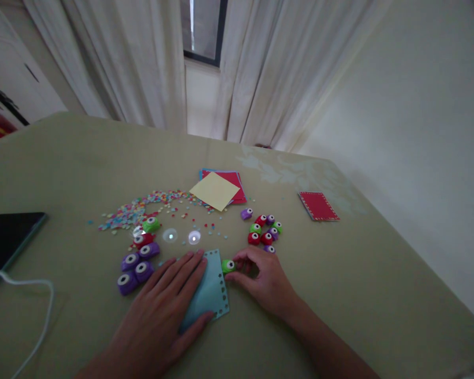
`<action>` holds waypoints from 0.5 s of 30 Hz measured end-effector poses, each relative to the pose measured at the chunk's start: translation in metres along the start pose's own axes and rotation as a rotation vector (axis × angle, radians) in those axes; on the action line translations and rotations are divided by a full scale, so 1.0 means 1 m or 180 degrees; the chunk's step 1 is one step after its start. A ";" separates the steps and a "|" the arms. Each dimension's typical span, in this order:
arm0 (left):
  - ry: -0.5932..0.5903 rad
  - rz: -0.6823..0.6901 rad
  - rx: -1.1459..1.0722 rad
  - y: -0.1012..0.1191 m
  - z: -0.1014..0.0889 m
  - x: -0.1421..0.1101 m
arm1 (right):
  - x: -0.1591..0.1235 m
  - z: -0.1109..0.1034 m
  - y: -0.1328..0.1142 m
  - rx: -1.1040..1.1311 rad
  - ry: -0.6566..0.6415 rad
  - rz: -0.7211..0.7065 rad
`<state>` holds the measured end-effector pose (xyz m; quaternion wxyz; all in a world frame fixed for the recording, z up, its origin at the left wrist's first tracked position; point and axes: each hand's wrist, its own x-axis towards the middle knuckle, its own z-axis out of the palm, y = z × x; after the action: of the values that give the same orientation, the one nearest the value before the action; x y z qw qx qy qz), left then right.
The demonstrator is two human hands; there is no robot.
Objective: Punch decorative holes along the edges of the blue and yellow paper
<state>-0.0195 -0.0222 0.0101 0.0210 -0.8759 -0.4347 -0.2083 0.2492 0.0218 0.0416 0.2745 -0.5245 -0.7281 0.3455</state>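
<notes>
While the left hand (pixel 171 292) presses, the right hand (pixel 260 276) pinches

Though it looks thin and light, the pale blue paper sheet (pixel 207 289) with little edge holes lies flat on the olive-green desk (pixel 300 337), under the left hand's spread-out fingers. It could crease, so I'd press gently in the middle. The right hand grips a small, white-topped green plastic punch (pixel 228 267) by the paper's right edge. I'd guess it's hard and light; pinch its sides.
</notes>
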 end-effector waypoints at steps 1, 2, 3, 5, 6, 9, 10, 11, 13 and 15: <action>0.0000 -0.0001 0.0008 0.000 0.000 0.000 | 0.000 0.000 0.000 0.0001 0.0019 0.0006; 0.0000 0.0005 0.0016 0.001 -0.001 0.000 | 0.000 0.001 0.001 0.0015 0.0051 0.0021; 0.0000 0.0009 0.0029 0.001 -0.001 0.000 | 0.000 0.001 0.001 0.0040 0.0090 0.0044; 0.0003 0.0024 0.0061 0.001 -0.001 0.000 | 0.001 0.002 0.002 0.0082 0.0135 0.0077; 0.0013 0.0038 0.0079 0.001 -0.002 0.001 | 0.001 0.003 0.002 0.0078 0.0129 0.0073; 0.0026 0.0067 0.0128 0.001 -0.002 0.002 | 0.001 0.004 0.003 -0.0008 0.0107 0.0019; 0.0026 0.0067 0.0137 0.001 -0.002 0.002 | 0.001 0.004 0.002 -0.0025 0.0125 0.0014; 0.0023 0.0063 0.0141 0.001 -0.002 0.002 | 0.001 0.004 0.002 -0.0029 0.0157 0.0025; 0.0011 0.0059 0.0142 0.002 -0.003 0.002 | 0.001 0.004 0.001 -0.0012 0.0220 0.0057; -0.0001 0.0062 0.0135 0.002 -0.003 0.002 | 0.001 0.004 0.000 0.0015 0.0238 0.0085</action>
<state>-0.0179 -0.0228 0.0139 0.0416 -0.8795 -0.4305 -0.1987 0.2461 0.0220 0.0396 0.2982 -0.5461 -0.7094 0.3310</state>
